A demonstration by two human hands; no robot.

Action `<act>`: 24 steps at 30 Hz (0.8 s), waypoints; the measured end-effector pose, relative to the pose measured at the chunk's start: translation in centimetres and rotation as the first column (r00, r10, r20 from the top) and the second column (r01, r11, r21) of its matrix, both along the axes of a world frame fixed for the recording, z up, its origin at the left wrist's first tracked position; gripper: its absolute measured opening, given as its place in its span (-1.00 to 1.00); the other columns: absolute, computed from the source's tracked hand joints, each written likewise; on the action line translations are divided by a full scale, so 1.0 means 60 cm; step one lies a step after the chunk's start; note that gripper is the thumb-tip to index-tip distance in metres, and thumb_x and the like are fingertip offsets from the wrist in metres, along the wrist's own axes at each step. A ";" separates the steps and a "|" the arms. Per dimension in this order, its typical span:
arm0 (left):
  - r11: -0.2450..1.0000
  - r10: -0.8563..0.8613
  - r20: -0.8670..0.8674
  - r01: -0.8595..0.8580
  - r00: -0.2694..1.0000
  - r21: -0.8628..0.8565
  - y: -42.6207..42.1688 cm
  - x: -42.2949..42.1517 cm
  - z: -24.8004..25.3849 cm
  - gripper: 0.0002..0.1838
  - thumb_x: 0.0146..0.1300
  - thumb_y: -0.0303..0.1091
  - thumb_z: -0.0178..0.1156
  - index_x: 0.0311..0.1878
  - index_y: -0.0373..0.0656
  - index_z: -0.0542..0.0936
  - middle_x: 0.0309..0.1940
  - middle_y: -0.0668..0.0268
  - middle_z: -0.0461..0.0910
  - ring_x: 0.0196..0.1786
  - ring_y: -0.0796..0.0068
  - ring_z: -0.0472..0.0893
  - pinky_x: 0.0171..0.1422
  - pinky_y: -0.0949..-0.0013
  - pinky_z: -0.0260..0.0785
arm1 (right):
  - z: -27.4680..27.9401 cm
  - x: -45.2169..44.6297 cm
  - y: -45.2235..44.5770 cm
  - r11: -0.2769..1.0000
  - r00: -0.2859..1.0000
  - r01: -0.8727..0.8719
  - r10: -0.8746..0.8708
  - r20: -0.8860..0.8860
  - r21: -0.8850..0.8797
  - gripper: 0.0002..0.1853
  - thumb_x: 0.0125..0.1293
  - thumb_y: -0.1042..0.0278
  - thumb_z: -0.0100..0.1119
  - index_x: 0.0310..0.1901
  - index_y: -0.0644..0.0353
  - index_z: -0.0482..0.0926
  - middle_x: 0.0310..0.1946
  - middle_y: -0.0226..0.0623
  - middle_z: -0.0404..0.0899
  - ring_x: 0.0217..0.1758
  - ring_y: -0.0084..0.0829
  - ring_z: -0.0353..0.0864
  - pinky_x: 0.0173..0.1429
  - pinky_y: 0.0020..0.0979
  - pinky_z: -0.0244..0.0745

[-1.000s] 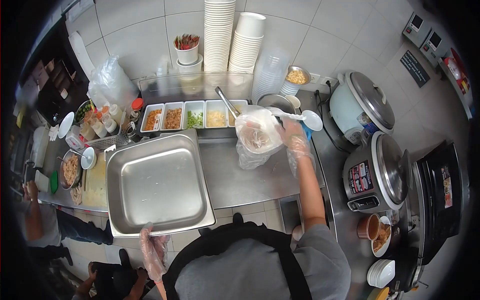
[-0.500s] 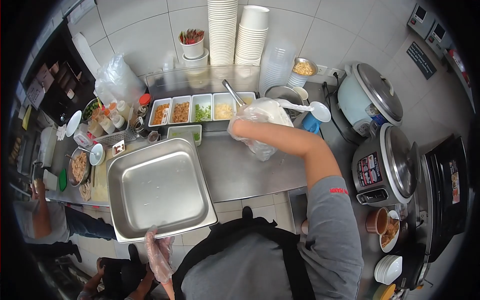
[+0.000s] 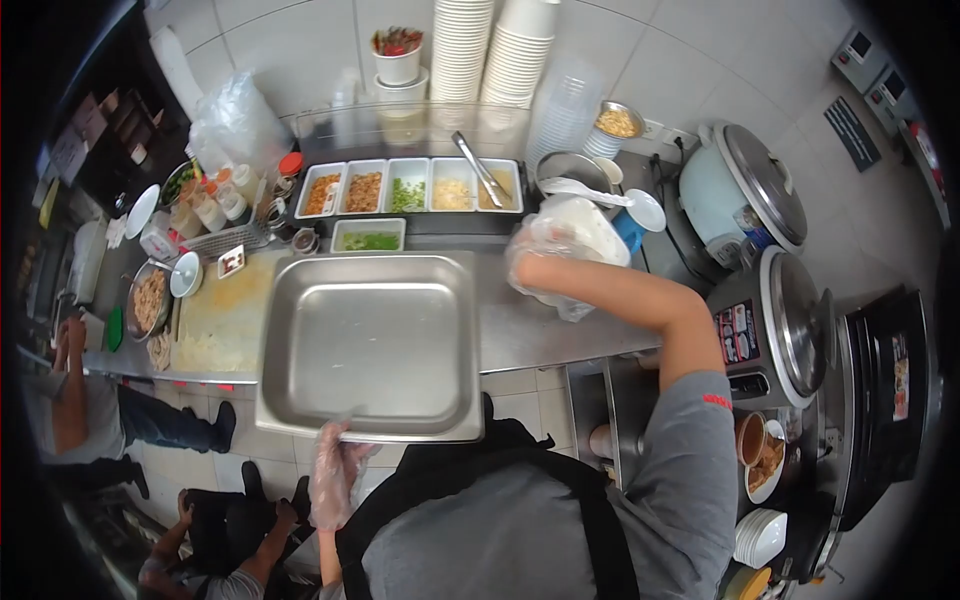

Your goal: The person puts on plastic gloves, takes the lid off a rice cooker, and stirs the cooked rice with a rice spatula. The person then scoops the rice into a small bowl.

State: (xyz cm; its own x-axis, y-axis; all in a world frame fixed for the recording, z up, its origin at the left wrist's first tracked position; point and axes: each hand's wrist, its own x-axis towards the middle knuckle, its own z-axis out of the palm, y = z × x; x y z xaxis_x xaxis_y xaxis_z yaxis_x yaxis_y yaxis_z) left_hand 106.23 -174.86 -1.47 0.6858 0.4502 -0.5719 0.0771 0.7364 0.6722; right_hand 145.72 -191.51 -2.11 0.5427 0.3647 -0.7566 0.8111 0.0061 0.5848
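Note:
A plastic-gloved left hand, my left hand [image 3: 340, 472], grips the near rim of a large, deep stainless steel pan [image 3: 370, 345]. The pan has no food in it and juts over the counter's front edge. My right hand [image 3: 548, 262], also in a clear plastic glove, is closed at the near left side of a white dish [image 3: 596, 228], its fingers partly hidden by the loose glove. Just behind that dish are a white plastic spoon [image 3: 585, 191] and a blue cup [image 3: 630, 232]. Past the pan's far rim sits a small tub of chopped greens [image 3: 368, 241].
Topping trays [image 3: 407, 190] line the counter's back, with metal tongs [image 3: 480, 168] resting in one. Paper bowl stacks [image 3: 515, 70] stand by the wall. Rice cookers [image 3: 775, 310] are at right. A cutting board [image 3: 222, 325] lies left. Other people's arms [image 3: 70, 390] show lower left.
The steel pan has turned squarer to the counter and shifted right, with my left hand still on its rim. My right hand and the white dish have moved right, clear of the topping trays.

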 end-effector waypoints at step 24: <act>0.876 -0.442 0.186 0.467 0.878 -0.120 -0.073 0.073 -0.046 -0.59 0.36 -0.20 -0.07 0.03 -0.42 0.38 -0.08 0.15 0.52 -0.05 0.44 0.58 0.14 0.39 0.42 | -0.089 0.109 0.087 0.291 0.993 -0.093 -0.043 0.110 0.952 -0.85 0.15 0.42 0.02 -0.39 0.14 0.62 -0.43 -0.22 0.63 -0.31 -0.27 0.67 -0.37 -0.23 0.56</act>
